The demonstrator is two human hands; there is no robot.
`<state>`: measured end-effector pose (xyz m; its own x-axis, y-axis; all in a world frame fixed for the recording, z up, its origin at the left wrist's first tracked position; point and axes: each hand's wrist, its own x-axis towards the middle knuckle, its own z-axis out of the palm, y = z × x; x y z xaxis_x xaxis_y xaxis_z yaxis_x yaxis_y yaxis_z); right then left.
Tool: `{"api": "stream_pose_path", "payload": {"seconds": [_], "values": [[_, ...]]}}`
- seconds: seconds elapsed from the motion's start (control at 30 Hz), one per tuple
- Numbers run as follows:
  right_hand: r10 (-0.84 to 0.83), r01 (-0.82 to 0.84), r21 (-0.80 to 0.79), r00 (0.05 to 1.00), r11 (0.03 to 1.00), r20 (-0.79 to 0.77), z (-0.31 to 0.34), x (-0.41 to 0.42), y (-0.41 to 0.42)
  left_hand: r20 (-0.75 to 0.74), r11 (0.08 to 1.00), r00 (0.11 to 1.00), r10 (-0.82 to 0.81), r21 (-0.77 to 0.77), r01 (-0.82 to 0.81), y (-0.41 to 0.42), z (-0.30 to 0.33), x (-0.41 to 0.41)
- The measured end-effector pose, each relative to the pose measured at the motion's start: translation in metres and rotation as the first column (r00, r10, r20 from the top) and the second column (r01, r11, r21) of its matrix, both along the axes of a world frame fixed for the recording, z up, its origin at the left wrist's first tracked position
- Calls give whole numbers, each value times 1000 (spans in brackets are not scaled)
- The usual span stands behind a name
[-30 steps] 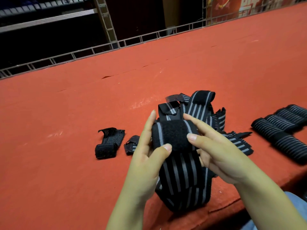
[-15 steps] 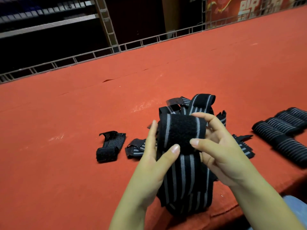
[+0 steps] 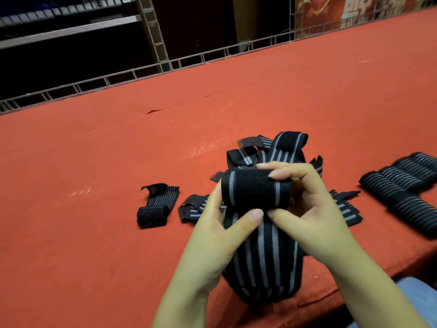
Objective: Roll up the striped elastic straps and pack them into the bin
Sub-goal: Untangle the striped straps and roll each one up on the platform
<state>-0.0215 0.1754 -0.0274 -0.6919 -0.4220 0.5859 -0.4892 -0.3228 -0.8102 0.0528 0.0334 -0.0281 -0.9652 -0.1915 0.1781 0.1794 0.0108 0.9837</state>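
Both hands hold one black strap with grey stripes (image 3: 256, 192), its top end curled into a short roll with the velcro patch facing out. My left hand (image 3: 220, 235) pinches the roll from the left, thumb under it. My right hand (image 3: 307, 209) grips the right side, fingers over the top. The strap's loose length (image 3: 264, 263) hangs down over the table's front edge. Behind the roll lies a pile of unrolled striped straps (image 3: 286, 147). No bin is in view.
Several finished rolled straps (image 3: 402, 190) lie in a row at the right on the red felt table (image 3: 118, 256). A small partly folded strap (image 3: 156, 204) lies left of my hands. A wire rail (image 3: 132, 74) runs along the far edge, dark shelving behind it.
The strap's velcro end has been turned further over into a tighter roll. My right fingers moved onto the top of it, and my left thumb slid underneath.
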Motion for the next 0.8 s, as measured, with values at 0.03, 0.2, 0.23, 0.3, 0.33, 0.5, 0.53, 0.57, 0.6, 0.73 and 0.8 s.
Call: {"api": "stream_pose_path", "payload": {"seconds": [0.03, 0.2, 0.23, 0.3, 0.33, 0.5, 0.53, 0.57, 0.6, 0.73, 0.8], "values": [[1, 0, 14, 1000, 1000, -20, 0, 0, 0, -4, 1000, 1000, 13, -20, -13, -1, -2, 0], [49, -49, 4, 998, 999, -35, -3, 3, -4, 51, 990, 999, 14, 140, -21, 5, 2, 0], [70, -70, -5, 997, 998, -38, -3, 2, -4, 61, 983, 998, 13, 183, -24, 6, 3, 0], [131, -133, -23, 990, 991, -54, -3, 0, -3, 67, 973, 998, 17, 230, -32, 8, 3, -1], [157, -159, -29, 986, 987, -49, -2, -2, -2, 56, 970, 998, 18, 239, -31, 8, 3, -2], [86, -83, -28, 982, 996, 166, -7, -8, -2, -32, 972, 999, 38, 233, -29, 8, 2, -1], [79, -81, -4, 969, 997, 232, -8, -8, -3, -48, 973, 998, 44, 230, -31, 8, 2, -1], [96, -107, 22, 948, 994, 304, -8, -8, -3, -60, 975, 997, 42, 221, -28, 7, 2, -2], [140, -166, 35, 914, 986, 380, -8, -9, -3, -67, 978, 997, 39, 209, -25, 7, 3, -2], [301, -374, 21, 777, 927, 553, -5, -6, -1, -43, 991, 999, 19, 131, -13, 4, 2, -1], [291, -362, 18, 777, 932, 558, -5, -6, 0, -1, 998, 1000, 7, 69, -7, 1, 1, -1]]}}
